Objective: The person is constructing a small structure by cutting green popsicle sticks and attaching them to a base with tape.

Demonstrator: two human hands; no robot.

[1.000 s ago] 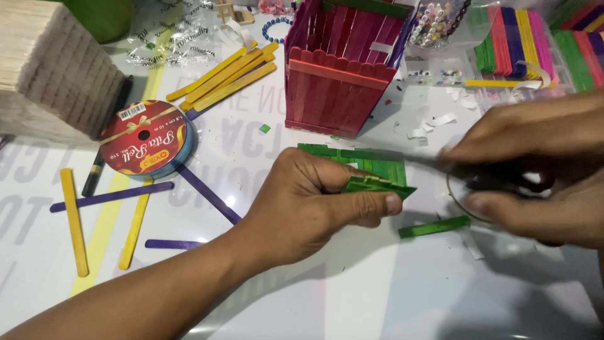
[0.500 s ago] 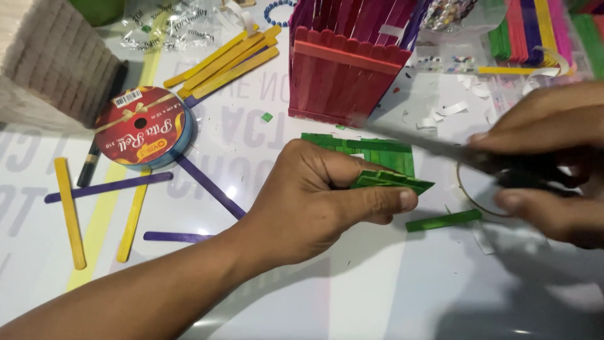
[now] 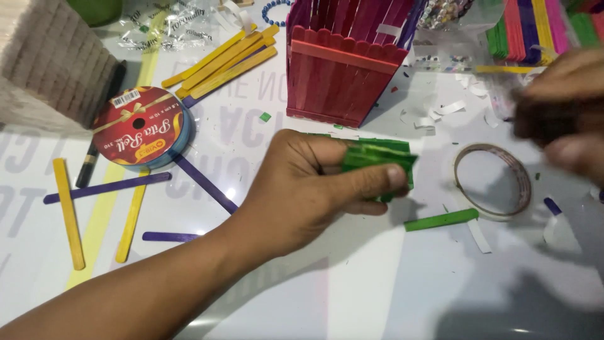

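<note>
the left hand (image 3: 308, 189) is closed around a green stick panel (image 3: 377, 160), thumb pressed along its near edge, holding it just above the counter (image 3: 352, 283) near the red stick box (image 3: 343, 75). the right hand (image 3: 563, 119) is blurred at far right; its grip cannot be told. a tape ring (image 3: 494, 182) and a loose green stick (image 3: 440, 220) lie between them.

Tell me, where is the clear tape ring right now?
The clear tape ring lies flat on the white table, right of the left hand, just above a loose green stick.
</note>
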